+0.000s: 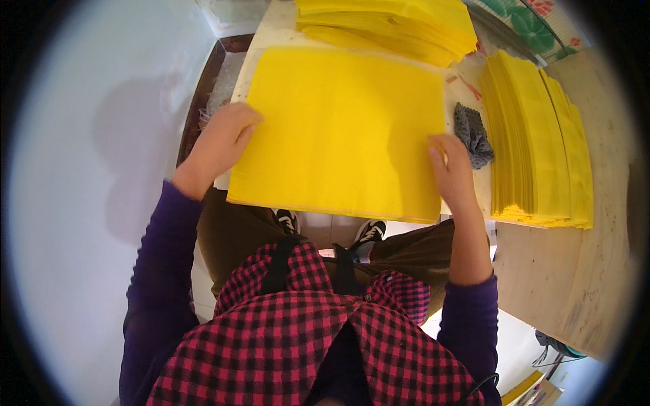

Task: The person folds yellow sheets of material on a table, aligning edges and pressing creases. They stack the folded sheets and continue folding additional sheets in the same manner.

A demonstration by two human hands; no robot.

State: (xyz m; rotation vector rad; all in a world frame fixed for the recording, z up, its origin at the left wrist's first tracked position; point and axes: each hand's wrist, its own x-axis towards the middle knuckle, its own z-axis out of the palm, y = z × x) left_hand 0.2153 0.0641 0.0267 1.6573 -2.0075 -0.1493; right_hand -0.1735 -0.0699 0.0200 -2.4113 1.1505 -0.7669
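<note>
A wide rectangular yellow sheet (345, 128), which looks like thin non-woven cloth, lies in front of me with its near edge over my lap. More than one layer seems to show along that edge. My left hand (222, 139) is closed at the sheet's left edge, thumb and fingers bent together there. On the opposite side my right hand (451, 166) pinches the right edge, its fingertips partly hidden. Just beyond my right hand sits a crumpled dark grey textured cloth (472, 135).
Behind the sheet is a pile of folded yellow cloth (393, 27). To the right, another thick yellow stack (535, 142) stands on the pale wooden table (548, 271). A white wall (108, 169) rises close on my left. Patterned green-and-red fabric (531, 27) borders the far right.
</note>
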